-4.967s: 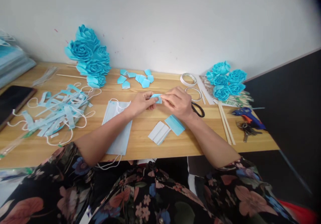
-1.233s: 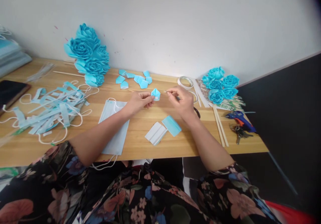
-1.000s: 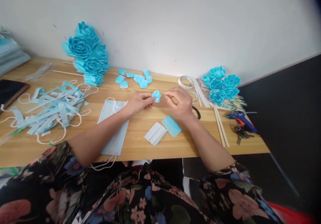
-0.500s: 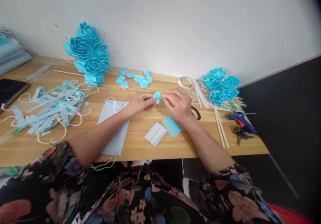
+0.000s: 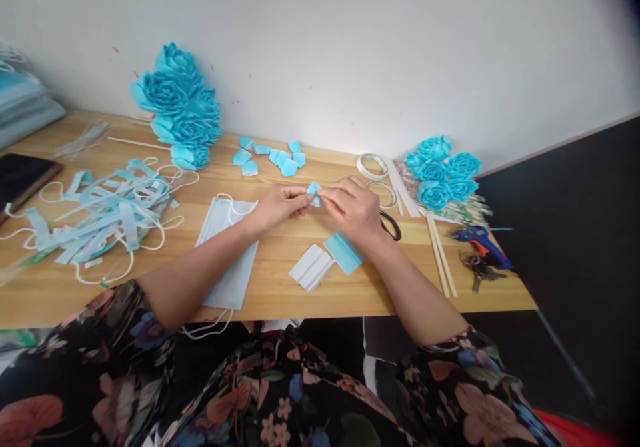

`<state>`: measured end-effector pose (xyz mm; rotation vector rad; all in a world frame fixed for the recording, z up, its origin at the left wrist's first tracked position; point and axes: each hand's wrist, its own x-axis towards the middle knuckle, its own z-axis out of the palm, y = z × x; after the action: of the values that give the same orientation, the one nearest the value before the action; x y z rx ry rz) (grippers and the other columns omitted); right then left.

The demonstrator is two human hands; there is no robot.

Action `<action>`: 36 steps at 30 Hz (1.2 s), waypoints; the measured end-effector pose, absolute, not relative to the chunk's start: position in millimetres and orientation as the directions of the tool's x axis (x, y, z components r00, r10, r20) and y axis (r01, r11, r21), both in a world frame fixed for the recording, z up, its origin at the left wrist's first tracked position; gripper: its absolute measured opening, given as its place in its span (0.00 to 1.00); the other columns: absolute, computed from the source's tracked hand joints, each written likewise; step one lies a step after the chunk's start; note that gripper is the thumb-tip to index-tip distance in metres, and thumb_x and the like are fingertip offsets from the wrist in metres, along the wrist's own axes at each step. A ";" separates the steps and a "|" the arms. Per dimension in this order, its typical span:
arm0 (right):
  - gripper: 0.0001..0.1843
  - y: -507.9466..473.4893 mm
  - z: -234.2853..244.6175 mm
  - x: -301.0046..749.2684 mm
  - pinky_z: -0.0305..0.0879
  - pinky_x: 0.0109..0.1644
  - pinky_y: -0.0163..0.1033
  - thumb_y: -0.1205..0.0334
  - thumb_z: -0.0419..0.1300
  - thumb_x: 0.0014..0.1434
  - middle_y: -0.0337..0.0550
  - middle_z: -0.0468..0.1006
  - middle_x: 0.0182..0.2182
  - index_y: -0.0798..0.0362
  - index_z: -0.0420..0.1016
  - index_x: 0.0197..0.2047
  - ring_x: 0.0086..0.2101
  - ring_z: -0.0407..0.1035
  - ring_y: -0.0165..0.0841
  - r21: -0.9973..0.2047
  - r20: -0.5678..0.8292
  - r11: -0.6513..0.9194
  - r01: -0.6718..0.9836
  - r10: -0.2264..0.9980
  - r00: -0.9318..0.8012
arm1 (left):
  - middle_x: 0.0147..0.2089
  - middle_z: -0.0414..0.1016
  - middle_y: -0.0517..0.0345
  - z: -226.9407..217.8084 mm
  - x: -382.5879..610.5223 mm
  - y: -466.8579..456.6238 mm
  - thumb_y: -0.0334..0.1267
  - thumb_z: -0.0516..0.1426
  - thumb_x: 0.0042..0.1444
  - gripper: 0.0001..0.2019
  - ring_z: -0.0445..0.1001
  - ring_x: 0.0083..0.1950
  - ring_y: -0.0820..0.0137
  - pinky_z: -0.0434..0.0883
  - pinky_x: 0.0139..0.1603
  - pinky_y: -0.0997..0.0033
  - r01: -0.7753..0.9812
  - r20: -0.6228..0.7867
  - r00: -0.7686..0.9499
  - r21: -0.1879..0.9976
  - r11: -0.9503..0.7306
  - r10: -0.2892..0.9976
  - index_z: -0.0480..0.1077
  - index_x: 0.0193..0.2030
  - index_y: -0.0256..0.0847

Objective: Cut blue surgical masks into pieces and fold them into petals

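Note:
A small folded blue petal [image 5: 314, 191] is pinched between both hands above the middle of the wooden table [image 5: 280, 280]. My left hand [image 5: 278, 205] grips its left side with closed fingers. My right hand [image 5: 353, 208] closes on its right side, fingertips meeting the left hand's. A flat blue face mask [image 5: 227, 253] lies under my left forearm. Two cut mask pieces, one white [image 5: 312, 267] and one blue [image 5: 343, 253], lie just in front of my right hand.
Several folded blue petals [image 5: 273, 157] lie behind the hands. Blue roses stand at back left [image 5: 177, 107] and right [image 5: 443, 172]. Cut mask strips [image 5: 100, 210] pile at left. Tape rolls [image 5: 373, 165], scissors [image 5: 391, 225], sticks [image 5: 443, 257], a glue gun [image 5: 480, 240] and keys [image 5: 477, 267] sit at right.
My right hand, apart from the petal a second ago, has come in and closed on it. The petal has dropped a little lower between both hands.

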<state>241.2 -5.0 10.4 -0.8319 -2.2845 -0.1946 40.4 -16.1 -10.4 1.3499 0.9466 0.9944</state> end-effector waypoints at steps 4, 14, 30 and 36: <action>0.12 -4.4 11.0 242.2 0.68 0.39 0.43 0.66 0.57 0.65 0.45 0.81 0.36 0.47 0.83 0.43 0.38 0.71 0.37 -0.119 0.649 0.804 0.582 0.506 -0.567 | 0.23 0.69 0.60 -11.8 40.1 -15.8 0.48 0.61 0.55 0.16 0.66 0.26 0.76 0.63 0.28 0.75 -0.005 0.038 0.303 0.999 -0.039 0.952 0.73 0.27 0.37; 0.14 -3.4 11.6 248.8 0.69 0.51 0.47 0.57 0.55 0.68 0.46 0.78 0.43 0.48 0.81 0.48 0.45 0.73 0.37 -0.488 0.547 0.759 0.432 0.651 -0.526 | 0.25 0.71 0.59 -9.8 41.0 -18.4 0.49 0.61 0.56 0.16 0.66 0.26 0.77 0.64 0.29 0.76 -0.008 0.033 0.329 0.999 -0.032 0.944 0.76 0.31 0.37; 0.21 -2.6 3.8 239.2 0.72 0.44 0.39 0.56 0.61 0.61 0.40 0.78 0.38 0.49 0.72 0.58 0.38 0.74 0.32 -0.831 0.291 0.436 0.346 0.871 -0.396 | 0.24 0.67 0.61 -8.5 41.5 -17.6 0.49 0.61 0.55 0.16 0.64 0.25 0.78 0.62 0.27 0.77 0.018 0.072 0.333 0.996 -0.082 0.940 0.70 0.28 0.37; 0.21 -5.7 8.1 236.3 0.72 0.45 0.40 0.61 0.60 0.59 0.38 0.78 0.35 0.48 0.75 0.56 0.36 0.73 0.32 -0.778 0.328 0.474 0.414 0.867 -0.376 | 0.24 0.66 0.62 -5.9 42.6 -19.5 0.50 0.61 0.54 0.15 0.64 0.25 0.77 0.62 0.27 0.76 0.050 0.066 0.326 0.995 -0.087 0.943 0.71 0.31 0.38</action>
<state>236.3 -5.7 8.1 -1.0609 -1.9777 0.7748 42.6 -19.5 -5.9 1.4504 0.9675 0.9841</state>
